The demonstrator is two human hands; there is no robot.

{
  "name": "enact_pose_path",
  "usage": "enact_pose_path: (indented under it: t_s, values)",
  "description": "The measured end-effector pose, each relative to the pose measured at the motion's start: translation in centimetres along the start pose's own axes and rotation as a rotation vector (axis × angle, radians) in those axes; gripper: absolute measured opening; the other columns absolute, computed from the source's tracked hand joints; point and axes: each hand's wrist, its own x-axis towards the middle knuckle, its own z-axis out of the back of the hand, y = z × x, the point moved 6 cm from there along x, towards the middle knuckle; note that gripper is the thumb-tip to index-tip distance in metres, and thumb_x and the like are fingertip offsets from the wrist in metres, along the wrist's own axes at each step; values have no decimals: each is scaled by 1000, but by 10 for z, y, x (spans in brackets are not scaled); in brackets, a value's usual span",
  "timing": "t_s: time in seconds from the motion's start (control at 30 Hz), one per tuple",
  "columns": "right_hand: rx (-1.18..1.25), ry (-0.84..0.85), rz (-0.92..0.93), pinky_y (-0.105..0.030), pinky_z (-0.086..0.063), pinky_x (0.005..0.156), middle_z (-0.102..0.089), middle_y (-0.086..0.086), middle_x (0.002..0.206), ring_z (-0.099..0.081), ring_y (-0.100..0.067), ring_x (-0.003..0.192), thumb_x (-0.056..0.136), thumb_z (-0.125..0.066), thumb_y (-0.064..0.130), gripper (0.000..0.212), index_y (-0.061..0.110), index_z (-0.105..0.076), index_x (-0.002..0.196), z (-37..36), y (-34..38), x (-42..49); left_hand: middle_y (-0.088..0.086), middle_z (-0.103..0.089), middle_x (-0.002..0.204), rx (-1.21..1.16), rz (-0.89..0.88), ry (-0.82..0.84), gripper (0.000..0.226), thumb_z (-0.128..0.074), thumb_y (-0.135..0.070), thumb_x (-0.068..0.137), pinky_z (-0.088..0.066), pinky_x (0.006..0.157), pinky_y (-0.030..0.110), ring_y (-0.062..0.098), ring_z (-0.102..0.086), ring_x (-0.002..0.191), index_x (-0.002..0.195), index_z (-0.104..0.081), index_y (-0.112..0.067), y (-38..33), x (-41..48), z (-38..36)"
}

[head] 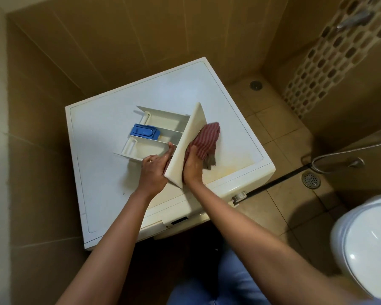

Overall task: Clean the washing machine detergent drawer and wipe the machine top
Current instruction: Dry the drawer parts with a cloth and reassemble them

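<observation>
While the detergent drawer (169, 122) lies out of its slot on the washing machine top (101, 150), which serves as the table, both hands are at its front panel (189, 139). That panel stands tilted on edge, its near corner overhanging the machine's front rim. The left hand (154, 168) is on the panel's inner side, at the drawer's near compartment wall. Its grip appears closed on the drawer there, though the fingertips are partly hidden. The right hand (194, 166) is on the outer side. Its grip is curled round a bunched red striped cloth (207, 139), and holds the cloth against the panel's outer face. The drawer therefore sits between the two hands, with its compartments running away to the left. A blue insert (143, 130) occupies the middle compartment at the far end. Yellowish staining (235, 164) marks the top just right of the cloth. A toilet (365, 245) stands to the right of the machine.
</observation>
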Motion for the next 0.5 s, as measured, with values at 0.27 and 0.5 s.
enact_pose_path:
  t_s: [0.27,0.5]
  values:
    - [-93,93,374,-47,-35,105,-54,-7,121,-49,-21,117,95,-17,63,68,11,-53,118,-25,9,-84,-15,-49,69,-50,-22,-44,70,-29,-51,86,-34,92,36,16,-49,74,144,-42,-11,-5,-7,4]
    - [-107,-124,334,-38,-26,114,-41,-10,148,-35,-22,138,89,-26,54,73,9,-36,145,-16,74,-2,-19,-42,59,-107,7,-30,34,-43,-16,86,-35,79,36,19,-50,64,110,-66,-17,-1,-2,4]
